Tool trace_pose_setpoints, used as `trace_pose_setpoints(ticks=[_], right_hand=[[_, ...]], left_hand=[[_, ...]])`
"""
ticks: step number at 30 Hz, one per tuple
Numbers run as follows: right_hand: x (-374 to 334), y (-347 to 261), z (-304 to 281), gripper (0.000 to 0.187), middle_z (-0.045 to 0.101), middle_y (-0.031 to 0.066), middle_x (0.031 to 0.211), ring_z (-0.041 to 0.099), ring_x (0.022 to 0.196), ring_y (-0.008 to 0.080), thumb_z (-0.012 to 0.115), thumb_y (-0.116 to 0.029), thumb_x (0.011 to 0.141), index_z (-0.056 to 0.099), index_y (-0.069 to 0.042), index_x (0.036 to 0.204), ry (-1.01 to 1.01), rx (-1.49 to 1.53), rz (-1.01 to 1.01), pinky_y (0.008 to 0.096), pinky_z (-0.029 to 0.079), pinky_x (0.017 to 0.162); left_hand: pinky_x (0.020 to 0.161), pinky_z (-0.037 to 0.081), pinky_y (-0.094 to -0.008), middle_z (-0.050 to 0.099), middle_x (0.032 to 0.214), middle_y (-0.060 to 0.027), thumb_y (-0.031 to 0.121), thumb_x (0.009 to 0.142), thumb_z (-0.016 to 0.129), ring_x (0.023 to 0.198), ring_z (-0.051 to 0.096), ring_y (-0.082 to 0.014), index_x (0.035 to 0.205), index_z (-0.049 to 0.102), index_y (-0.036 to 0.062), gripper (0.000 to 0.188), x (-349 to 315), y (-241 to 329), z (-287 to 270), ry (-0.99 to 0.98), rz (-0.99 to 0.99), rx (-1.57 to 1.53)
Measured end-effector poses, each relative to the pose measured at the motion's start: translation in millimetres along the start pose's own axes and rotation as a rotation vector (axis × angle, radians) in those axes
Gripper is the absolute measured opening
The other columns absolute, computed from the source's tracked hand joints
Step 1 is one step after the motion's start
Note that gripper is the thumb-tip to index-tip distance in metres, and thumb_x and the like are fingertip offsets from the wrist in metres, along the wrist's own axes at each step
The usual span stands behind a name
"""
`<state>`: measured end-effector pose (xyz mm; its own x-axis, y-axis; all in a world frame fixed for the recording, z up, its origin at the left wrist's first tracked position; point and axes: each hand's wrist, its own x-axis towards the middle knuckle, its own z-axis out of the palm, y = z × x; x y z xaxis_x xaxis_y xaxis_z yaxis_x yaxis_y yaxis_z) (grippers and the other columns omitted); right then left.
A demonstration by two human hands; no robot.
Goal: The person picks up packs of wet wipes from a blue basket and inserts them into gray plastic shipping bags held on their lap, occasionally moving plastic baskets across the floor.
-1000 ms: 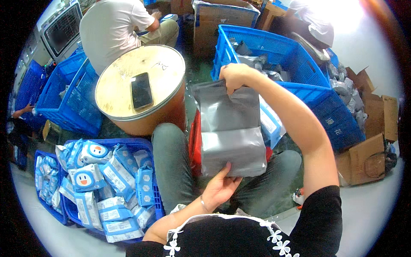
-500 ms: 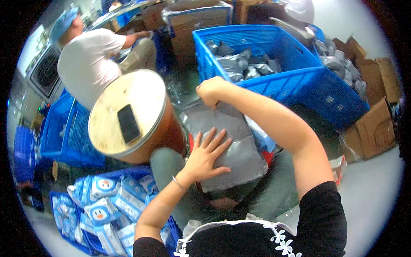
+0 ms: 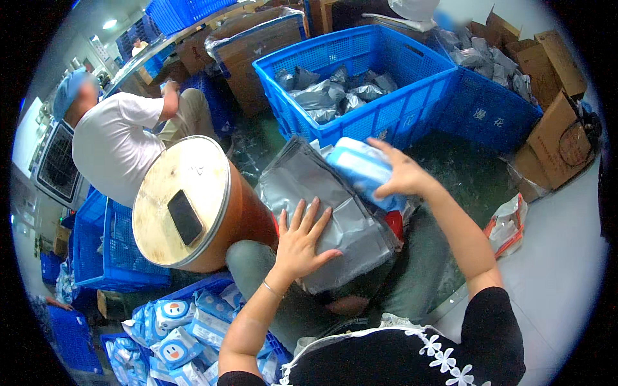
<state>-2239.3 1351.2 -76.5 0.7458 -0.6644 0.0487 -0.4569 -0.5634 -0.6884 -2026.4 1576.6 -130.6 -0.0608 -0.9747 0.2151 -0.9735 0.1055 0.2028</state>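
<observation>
My left hand (image 3: 301, 248) lies flat with fingers spread on a stack of grey plastic mailing bags (image 3: 351, 231) across my lap. To the right of the stack, my right hand (image 3: 407, 177) grips a blue-and-white soft packet (image 3: 360, 168), like a pack of wipes, with the thumb on its near side and the fingers on its far side. The packet is slightly blurred and sits against the right edge of the bags. Something red (image 3: 394, 224) shows beneath the bags; most of it is hidden.
At my left stands a round drum (image 3: 187, 151) with a phone (image 3: 185, 217) on top. A blue crate (image 3: 270, 71) ahead holds grey parcels, and another crate (image 3: 489, 116) stands beside it. Packets fill a basket (image 3: 215, 283) at lower left. A person (image 3: 119, 141) sits beyond the drum.
My right hand has left the top edge of the grey bags and moved right and nearer, onto the blue-and-white packet. My left hand stays flat on the bags. The view has shifted slightly.
</observation>
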Motion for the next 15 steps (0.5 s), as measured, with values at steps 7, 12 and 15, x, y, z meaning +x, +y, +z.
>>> trace_pose_setpoints(ticks=[7, 12, 15], right_hand=[[-25, 51, -11, 0.065, 0.061, 0.0141, 0.118, 0.061, 0.105, 0.0273, 0.064, -0.031, 0.079, 0.045, -0.003, 0.135, 0.112, 1.62, 0.254, 0.0397, 0.049, 0.093], [-38, 61, -7, 0.067, 0.057, 0.0118, 0.126, 0.056, 0.112, 0.032, 0.063, -0.046, 0.078, 0.049, -0.012, 0.133, 0.214, 1.901, 0.282, 0.0506, 0.047, 0.093], [-39, 87, -9, 0.072, 0.056, 0.0128, 0.126, 0.056, 0.112, 0.0326, 0.061, -0.052, 0.074, 0.048, -0.015, 0.135, 0.329, 1.902, 0.32, 0.051, 0.045, 0.093]], left_hand=[[0.109, 0.014, -0.0637, 0.031, 0.153, -0.0128, 0.07, 0.077, 0.056, 0.141, 0.023, -0.0377, 0.145, 0.041, 0.0183, 0.086, 7, 11, 5, -0.011, -0.076, 0.082], [0.11, 0.01, -0.0639, 0.021, 0.158, -0.0114, 0.073, 0.077, 0.054, 0.144, 0.017, -0.0357, 0.148, 0.034, 0.0199, 0.091, 6, 10, 14, -0.109, -0.159, 0.138], [0.111, 0.011, -0.0634, 0.021, 0.157, -0.0111, 0.076, 0.079, 0.049, 0.144, 0.019, -0.0347, 0.149, 0.033, 0.0225, 0.089, 17, 22, 9, -0.076, -0.128, 0.169]])
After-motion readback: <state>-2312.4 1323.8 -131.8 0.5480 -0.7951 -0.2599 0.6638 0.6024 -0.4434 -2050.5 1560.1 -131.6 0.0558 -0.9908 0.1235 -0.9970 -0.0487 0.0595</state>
